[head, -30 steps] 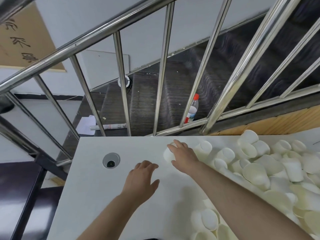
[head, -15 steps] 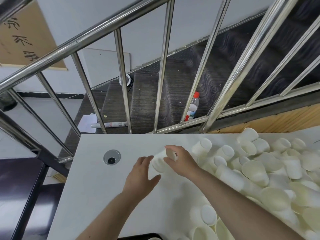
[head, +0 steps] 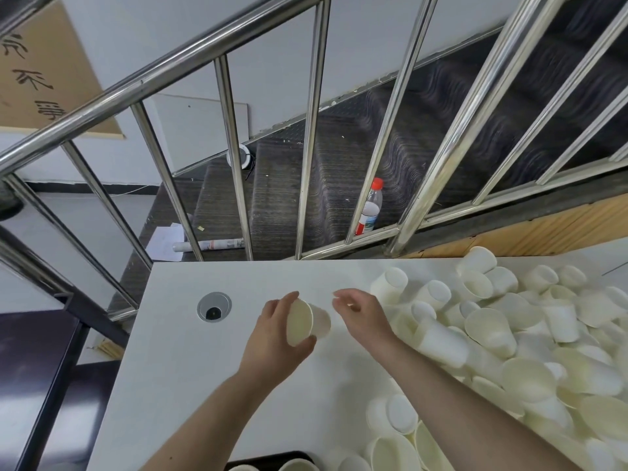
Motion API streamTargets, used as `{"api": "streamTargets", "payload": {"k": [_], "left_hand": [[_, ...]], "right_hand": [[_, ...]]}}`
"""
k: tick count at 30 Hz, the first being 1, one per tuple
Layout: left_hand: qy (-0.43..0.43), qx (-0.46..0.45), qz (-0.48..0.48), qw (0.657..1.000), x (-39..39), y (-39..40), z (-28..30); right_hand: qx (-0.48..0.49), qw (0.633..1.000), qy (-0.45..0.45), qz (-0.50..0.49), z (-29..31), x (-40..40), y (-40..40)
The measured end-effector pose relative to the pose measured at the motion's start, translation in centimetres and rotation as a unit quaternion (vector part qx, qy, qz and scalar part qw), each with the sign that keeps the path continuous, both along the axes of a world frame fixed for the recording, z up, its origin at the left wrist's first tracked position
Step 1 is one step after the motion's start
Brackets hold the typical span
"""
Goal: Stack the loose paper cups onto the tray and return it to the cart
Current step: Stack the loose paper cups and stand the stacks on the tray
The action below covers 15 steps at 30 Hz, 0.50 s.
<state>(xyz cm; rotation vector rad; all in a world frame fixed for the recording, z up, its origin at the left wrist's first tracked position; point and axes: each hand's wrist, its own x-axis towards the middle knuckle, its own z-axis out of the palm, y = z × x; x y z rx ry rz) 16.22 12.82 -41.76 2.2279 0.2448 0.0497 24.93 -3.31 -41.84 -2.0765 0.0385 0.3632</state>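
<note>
1. Since half a second ago the paper cup [head: 308, 321] has passed from the right hand to the left hand [head: 276, 338], and the right hand [head: 363, 316] has let go of it.
2. Left hand grips the cup on its side above the desk [head: 176, 368], fingers over the top of the rim and thumb curled under it, the open mouth turned toward the person.
3. Right hand hovers just beside the cup's base, apart from it, fingers loosely bent and holding nothing.
4. Right of that hand lies the heap of loose cups [head: 509, 334], tumbled on their sides and mouths-up across the right part of the desk, some under the right forearm.
5. At the bottom edge a dark tray [head: 272, 457] shows only its rim, with two cup mouths inside it.
6. A round grommet hole [head: 214, 306] sits in the desk left of the hands.
7. Beyond the desk's far edge stands a steel railing [head: 234, 164], and behind it dark stairs with a red-capped bottle [head: 370, 207] and a rolled paper [head: 210, 245] on them.
</note>
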Motion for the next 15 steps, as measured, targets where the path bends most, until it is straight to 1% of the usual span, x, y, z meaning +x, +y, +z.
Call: {"api": "streamTargets", "payload": {"k": [1,2,3,5,6,7,10,15], "left_hand": [[0.025,0.056,-0.028,0.998,-0.1,0.1,0.0],[0.055,0.113,-0.056,0.99,-0.2,0.3,0.0],[0.081,0.159,-0.081,0.981,-0.4,0.4,-0.1],[0.107,0.212,-0.11,0.965,-0.8,0.3,-0.5],[0.115,0.226,-0.117,0.96,-1.0,0.3,-0.7],[0.121,0.233,-0.122,0.957,-1.2,0.2,-0.9],[0.128,0.244,-0.128,0.953,-1.5,0.0,-1.5],[0.131,0.248,-0.134,0.951,-1.5,0.1,-2.1]], "right_hand": [[-0.088,0.991,-0.095,0.017,-0.4,0.2,-0.6],[-0.169,0.972,-0.155,0.044,-0.8,0.4,-1.3],[-0.242,0.951,-0.175,0.076,-1.0,0.6,-1.8],[-0.368,0.909,-0.14,0.138,-1.3,0.8,-2.5],[-0.405,0.893,-0.112,0.16,-1.4,0.9,-2.7],[-0.417,0.888,-0.09,0.174,-1.5,0.9,-2.8],[-0.388,0.902,-0.057,0.178,-1.9,0.9,-2.9],[-0.353,0.917,-0.072,0.172,-1.7,0.5,-2.4]]}}
